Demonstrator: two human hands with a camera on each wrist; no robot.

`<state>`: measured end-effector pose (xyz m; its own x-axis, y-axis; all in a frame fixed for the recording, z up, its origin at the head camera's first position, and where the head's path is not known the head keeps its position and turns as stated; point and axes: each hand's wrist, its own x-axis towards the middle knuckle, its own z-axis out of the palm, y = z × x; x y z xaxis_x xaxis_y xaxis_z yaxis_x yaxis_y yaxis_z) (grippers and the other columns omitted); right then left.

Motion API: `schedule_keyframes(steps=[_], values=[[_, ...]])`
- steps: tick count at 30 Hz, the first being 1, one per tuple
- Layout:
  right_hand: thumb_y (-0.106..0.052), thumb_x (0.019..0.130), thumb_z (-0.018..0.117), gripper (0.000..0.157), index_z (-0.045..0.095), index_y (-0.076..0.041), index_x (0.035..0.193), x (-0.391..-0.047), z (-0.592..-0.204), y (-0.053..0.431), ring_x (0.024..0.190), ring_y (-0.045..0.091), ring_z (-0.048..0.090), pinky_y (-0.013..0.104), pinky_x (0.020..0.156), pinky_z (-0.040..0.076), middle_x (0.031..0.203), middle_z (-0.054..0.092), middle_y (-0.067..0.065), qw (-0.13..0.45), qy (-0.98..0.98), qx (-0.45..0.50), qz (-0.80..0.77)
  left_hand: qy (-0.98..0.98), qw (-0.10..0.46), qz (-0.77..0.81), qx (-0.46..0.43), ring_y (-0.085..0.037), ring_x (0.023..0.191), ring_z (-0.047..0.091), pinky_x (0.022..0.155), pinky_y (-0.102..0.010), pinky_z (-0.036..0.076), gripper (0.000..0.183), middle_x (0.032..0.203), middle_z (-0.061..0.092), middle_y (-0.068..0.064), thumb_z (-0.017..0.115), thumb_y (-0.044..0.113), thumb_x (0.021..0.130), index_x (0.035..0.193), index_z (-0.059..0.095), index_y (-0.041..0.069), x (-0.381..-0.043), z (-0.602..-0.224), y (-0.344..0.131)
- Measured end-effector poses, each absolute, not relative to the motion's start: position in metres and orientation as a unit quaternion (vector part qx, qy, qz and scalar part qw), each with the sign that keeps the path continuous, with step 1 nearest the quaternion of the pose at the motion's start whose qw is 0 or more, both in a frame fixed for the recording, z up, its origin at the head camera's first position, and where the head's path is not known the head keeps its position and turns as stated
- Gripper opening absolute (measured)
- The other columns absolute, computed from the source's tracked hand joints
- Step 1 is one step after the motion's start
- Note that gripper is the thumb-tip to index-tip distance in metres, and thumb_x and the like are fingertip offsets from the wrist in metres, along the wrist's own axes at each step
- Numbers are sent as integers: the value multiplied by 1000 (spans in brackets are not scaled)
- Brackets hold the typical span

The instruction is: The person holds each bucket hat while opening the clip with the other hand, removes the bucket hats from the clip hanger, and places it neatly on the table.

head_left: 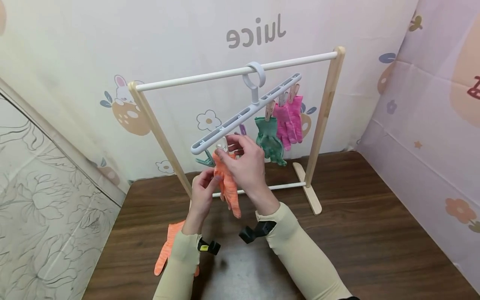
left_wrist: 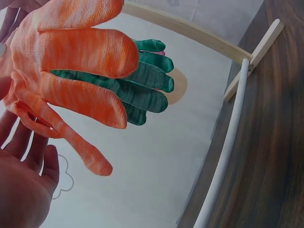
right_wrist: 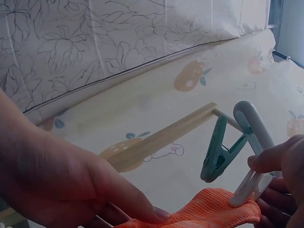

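Observation:
An orange knit glove (head_left: pixel 229 187) hangs fingers down below the left end of a grey hanger (head_left: pixel 255 96). My right hand (head_left: pixel 248 162) pinches a white clothespin (right_wrist: pixel 243 190) between thumb and fingers; its tip sits on the glove's cuff. My left hand (head_left: pixel 202 193) holds the glove's edge from the left, thumb in front and fingers behind. Right beside the white clothespin, a teal clothespin (right_wrist: pixel 216 152) dangles from the hanger's end. A second orange glove (head_left: pixel 168 243) lies on the table, partly hidden under my left forearm.
The hanger hooks over the white rail of a wooden rack (head_left: pixel 325 112) and tilts down to the left. Clothespins hold a green glove (head_left: pixel 270 139) and pink gloves (head_left: pixel 290 121) on its right half. A purple clothespin (head_left: pixel 243 130) shows behind my right hand. A patterned cloth stands behind.

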<state>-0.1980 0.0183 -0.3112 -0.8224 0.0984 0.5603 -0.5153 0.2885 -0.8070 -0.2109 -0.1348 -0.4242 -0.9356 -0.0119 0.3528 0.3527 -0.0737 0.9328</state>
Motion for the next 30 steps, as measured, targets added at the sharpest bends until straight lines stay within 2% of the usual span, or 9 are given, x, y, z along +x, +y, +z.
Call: schedule_keyframes(steps=[5,8,10,12,17,23,27,30], values=[[-24,85,82,35,72,-6,114,-199,-311,20,90,23,68,47,78,59,98,69,12,261,-758,141,582,-661,131,-730,-113,-6,89,63,81,-19,54,17,97,70,12,63,4,97,112,66,-3,-207,-424,-135],[-24,85,82,36,72,-6,115,-198,-311,21,90,23,68,44,78,60,99,69,11,256,-760,142,581,-661,137,-729,-111,-5,88,64,81,-18,54,13,96,70,12,63,3,97,106,70,9,-205,-424,-135],[-24,85,82,36,72,-6,115,-198,-311,21,90,22,69,41,78,60,99,69,11,253,-761,141,581,-661,138,-729,-114,-5,86,64,79,-18,54,17,95,70,12,62,2,97,103,70,17,-204,-424,-136],[-24,85,82,36,72,-6,115,-197,-310,21,90,21,69,37,77,60,99,69,10,252,-762,141,580,-660,136,-730,-115,-5,84,64,78,-19,53,20,94,70,12,63,2,96,101,70,20,-202,-423,-136],[-22,85,82,35,72,-6,115,-197,-311,23,89,21,69,35,78,60,100,69,10,251,-758,144,584,-665,123,-729,-106,-5,80,63,74,-19,52,14,91,68,12,65,4,96,102,70,15,-198,-422,-136],[-19,86,81,33,70,-4,114,-198,-311,24,88,21,70,35,79,61,100,69,11,249,-755,149,588,-659,111,-738,-90,-5,83,63,76,-19,53,16,92,70,11,66,4,95,100,70,19,-193,-423,-133],[-17,85,81,33,70,-3,112,-198,-311,23,87,21,70,32,78,60,98,69,11,254,-755,149,586,-652,119,-744,-87,-4,80,63,69,-19,52,21,91,71,11,66,2,94,97,71,21,-190,-424,-132],[-15,84,82,31,70,-2,109,-198,-311,23,86,21,69,28,76,59,96,69,13,263,-754,148,583,-644,124,-750,-89,-5,75,62,62,-19,50,19,90,71,10,67,1,93,97,71,19,-188,-424,-131]])
